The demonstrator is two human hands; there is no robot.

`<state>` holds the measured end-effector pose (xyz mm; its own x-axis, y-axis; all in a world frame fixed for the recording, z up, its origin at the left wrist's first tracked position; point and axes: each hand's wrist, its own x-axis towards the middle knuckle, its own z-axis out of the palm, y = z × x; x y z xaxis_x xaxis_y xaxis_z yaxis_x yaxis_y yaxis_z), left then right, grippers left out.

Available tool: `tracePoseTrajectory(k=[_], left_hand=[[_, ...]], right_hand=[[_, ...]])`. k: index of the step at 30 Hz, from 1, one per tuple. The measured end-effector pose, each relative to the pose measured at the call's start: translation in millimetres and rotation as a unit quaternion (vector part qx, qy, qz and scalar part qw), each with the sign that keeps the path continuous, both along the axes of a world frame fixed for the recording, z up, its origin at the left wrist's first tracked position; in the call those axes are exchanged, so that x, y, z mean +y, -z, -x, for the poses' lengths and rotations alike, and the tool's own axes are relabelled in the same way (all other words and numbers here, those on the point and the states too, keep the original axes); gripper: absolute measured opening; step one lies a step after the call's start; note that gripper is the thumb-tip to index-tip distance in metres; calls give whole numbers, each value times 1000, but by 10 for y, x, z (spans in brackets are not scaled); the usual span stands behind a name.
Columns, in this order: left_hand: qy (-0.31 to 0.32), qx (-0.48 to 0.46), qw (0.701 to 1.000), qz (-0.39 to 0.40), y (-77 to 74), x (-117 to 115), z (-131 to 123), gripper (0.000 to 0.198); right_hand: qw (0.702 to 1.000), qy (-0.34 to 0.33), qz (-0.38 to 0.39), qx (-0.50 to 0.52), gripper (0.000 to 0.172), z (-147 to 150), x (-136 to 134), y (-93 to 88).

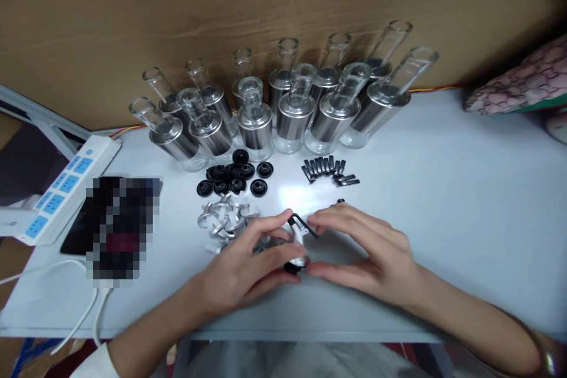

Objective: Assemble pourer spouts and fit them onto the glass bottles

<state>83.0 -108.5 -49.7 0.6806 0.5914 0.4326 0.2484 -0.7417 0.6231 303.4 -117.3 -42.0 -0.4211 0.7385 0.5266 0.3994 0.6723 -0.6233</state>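
My left hand (241, 263) pinches a bottle pourer cap (297, 251) between thumb and fingers. The cap has a silver body, a black base and a bent black lever (305, 224) on top. Close on its right is my right hand (372, 248), fingers apart, with the thumb tip at the black base and the index finger by the lever. Whether those fingertips touch the cap is hard to tell. Behind the left hand lies a pile of silver cap parts (228, 218), partly hidden by it. A small black piece (340, 202) shows just beyond the right fingers.
Black round stoppers (238, 186) lie behind the silver parts, and small black levers (325, 165) to their right. Two rows of glass bottles with metal bands (295, 121) stand along the cardboard (283, 0). A phone (128, 224), cables and a power strip (64, 189) are on the left.
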Motion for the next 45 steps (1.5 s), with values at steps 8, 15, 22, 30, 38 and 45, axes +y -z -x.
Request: tracePoseTrajectory(k=[8,15,22,30,38,45], left_hand=[[-18,-17,999,42,-62,-20,0,22],[-15,-16,999,31,-40,-9,-10,22],[-22,-19,999,41,-8,-22,-3,24],[-34,-39,998,31,-14,-8,-14,21],[-124,-89,988,35,-22,18,14,31],[-132,-33,991,0,-53,22,11,14]], right_hand=[[990,-5,-98,-98,30,-24,23,53],[984,-21,-125,-125,23,-16,-1,39],[981,-26,-148,-123,13,9,-30,23],[988,-5,-108,-107,10,11,-31,38],[996,-43,-51,-66,20,-40,18,5],[997,-49,-19,-48,20,-14,16,1]])
